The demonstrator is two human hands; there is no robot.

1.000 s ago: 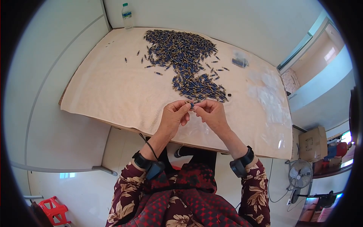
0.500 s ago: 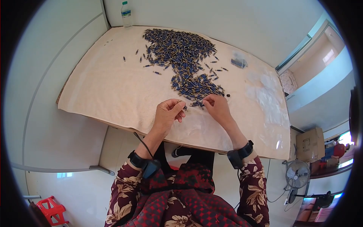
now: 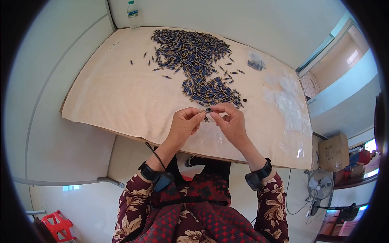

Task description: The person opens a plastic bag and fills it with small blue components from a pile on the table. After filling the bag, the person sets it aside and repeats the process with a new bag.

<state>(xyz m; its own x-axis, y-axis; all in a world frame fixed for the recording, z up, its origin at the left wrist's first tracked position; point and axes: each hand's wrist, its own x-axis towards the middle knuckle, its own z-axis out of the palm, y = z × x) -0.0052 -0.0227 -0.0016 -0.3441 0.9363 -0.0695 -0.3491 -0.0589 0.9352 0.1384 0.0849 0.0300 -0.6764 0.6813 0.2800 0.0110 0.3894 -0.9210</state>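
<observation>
A large heap of small dark-blue cylindrical pieces with brass-coloured ends (image 3: 194, 52) spreads over the cloth-covered table (image 3: 109, 93) and narrows towards me. Just in front of its near end, my two hands meet almost fingertip to fingertip. My left hand (image 3: 185, 124) is closed in a pinch, with a few of these small cylinders (image 3: 206, 119) poking out at its fingertips. Thumb and forefinger of my right hand (image 3: 231, 122) come together at another small cylinder (image 3: 208, 109) between the hands. Curled fingers partly hide the held pieces.
Clear plastic bags (image 3: 285, 105) lie along the table's right side, with a small bag of packed pieces (image 3: 256, 64) behind them. A plastic bottle (image 3: 133, 16) stands at the back left corner. Below are a fan (image 3: 320, 184), a cardboard box (image 3: 334, 152) and a red stool (image 3: 58, 226).
My right hand has drawn back from the near edge of the heap with a small cylinder. My left hand has shifted slightly right, so the fingertips are now close together.
</observation>
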